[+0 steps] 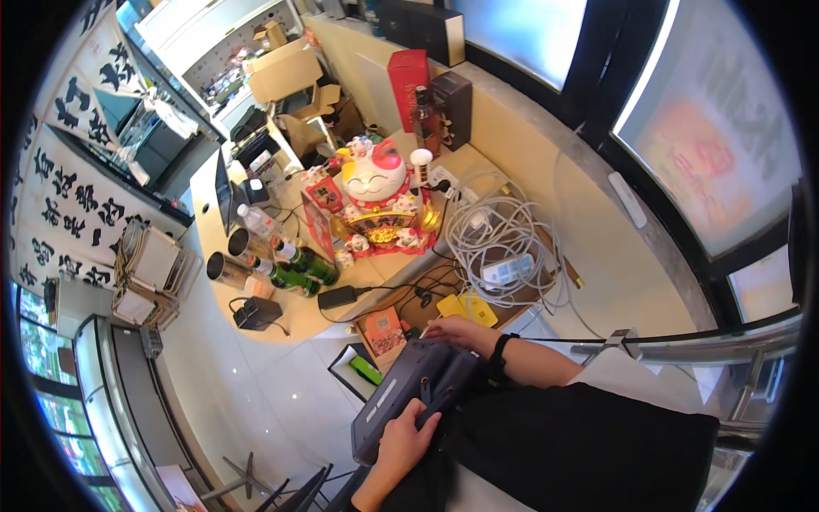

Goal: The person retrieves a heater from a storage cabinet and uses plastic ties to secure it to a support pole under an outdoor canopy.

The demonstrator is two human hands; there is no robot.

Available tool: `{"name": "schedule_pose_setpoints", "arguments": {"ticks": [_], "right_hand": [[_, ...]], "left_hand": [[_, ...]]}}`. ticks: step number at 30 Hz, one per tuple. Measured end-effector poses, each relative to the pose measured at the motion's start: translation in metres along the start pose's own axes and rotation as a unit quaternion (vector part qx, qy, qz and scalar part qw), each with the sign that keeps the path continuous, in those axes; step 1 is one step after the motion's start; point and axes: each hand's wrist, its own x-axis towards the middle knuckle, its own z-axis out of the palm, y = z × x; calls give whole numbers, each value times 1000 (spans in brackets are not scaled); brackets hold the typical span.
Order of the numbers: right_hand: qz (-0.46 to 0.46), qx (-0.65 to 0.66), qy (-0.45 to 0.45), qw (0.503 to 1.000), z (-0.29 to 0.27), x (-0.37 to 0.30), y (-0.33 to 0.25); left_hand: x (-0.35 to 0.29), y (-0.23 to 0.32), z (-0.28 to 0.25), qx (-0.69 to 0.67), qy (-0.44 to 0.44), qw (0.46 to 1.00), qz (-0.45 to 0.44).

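While the grey box [392, 397] sits just this side of the desk [367, 271], slanting lengthwise near-left to far-right, the left hand [403, 442] rests half-curled fingers on its near side and the right hand [459, 332] bunches its own at the far end, grip honestly unclear on both.

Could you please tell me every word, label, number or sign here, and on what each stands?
I won't copy wording; writing shows on:
White hanging curtain: large black characters.
Lucky cat figurine: gold characters.
Window pane: faint lettering, blurred.
Orange card, yellow card: print too small.
Green bottles: labels too small.
Dark grey device: white label, too small.
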Motion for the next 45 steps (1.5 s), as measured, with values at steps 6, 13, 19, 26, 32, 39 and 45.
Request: {"name": "schedule_pose_setpoints", "arguments": {"ticks": [6, 13, 19, 26, 32, 39, 45], "right_hand": [[-51, 105, -5, 993, -3, 24, 9], [-154, 63, 58, 984, 11, 25, 12], [-204, -65, 316, 924, 19, 20, 0], [-192, -28, 249, 949, -28, 17, -15], [-342, -206, 259, 880, -30, 20, -2], [-79, -685, 217, 691, -23, 29, 1], [-116, -719, 241, 641, -72, 20, 38]], "left_hand": [[-4, -8, 3, 30, 1, 1000, -1], [0, -8, 4, -12, 22, 999, 36], [-6, 3, 1, -8, 16, 1000, -4], [-25, -15, 17, -84, 75, 993, -42], [-41, -27, 28, -121, 109, 982, -95], [-79, -74, 27, -173, 175, 952, -181], [-117, -123, 7, -216, 260, 931, -140]]}}
